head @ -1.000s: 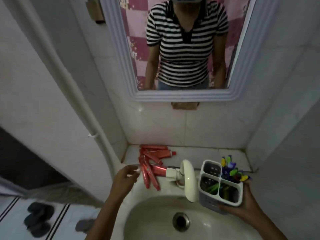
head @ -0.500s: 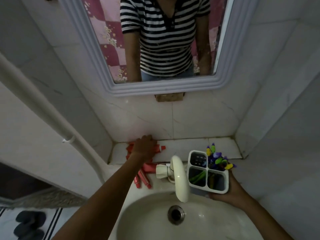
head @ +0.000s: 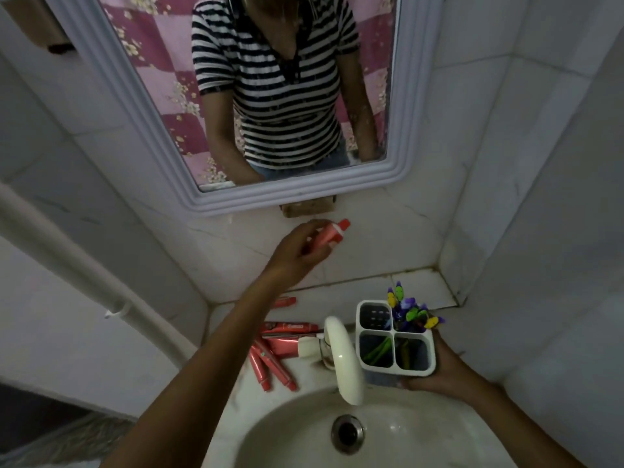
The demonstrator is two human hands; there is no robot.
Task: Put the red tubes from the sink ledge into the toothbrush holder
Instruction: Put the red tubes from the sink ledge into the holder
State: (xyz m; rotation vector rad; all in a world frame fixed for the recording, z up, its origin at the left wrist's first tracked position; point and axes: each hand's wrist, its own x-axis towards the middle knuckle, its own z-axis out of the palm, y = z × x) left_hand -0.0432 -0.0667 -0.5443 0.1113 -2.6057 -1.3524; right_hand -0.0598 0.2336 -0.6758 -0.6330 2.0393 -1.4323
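Observation:
My left hand (head: 299,253) is raised above the sink ledge, shut on a red tube (head: 332,233) whose cap points up and right. Several more red tubes (head: 277,352) lie in a loose pile on the ledge (head: 337,298) left of the tap, partly hidden by my forearm. My right hand (head: 439,369) grips the white four-compartment toothbrush holder (head: 395,364) from below, at the right of the tap. One back compartment of the holder has colourful toothbrushes (head: 410,312); the two front ones have green and dark items; the back left one looks bare.
A cream tap (head: 344,359) curves over the sink basin (head: 405,444) between the tubes and the holder. A framed mirror (head: 293,194) hangs on the tiled wall above. A white pipe (head: 84,268) runs down the left wall.
My left hand reached from the basin's left edge to the tubes on the ledge, closed on one and lifted it up and to the right. The holder stays in my right hand.

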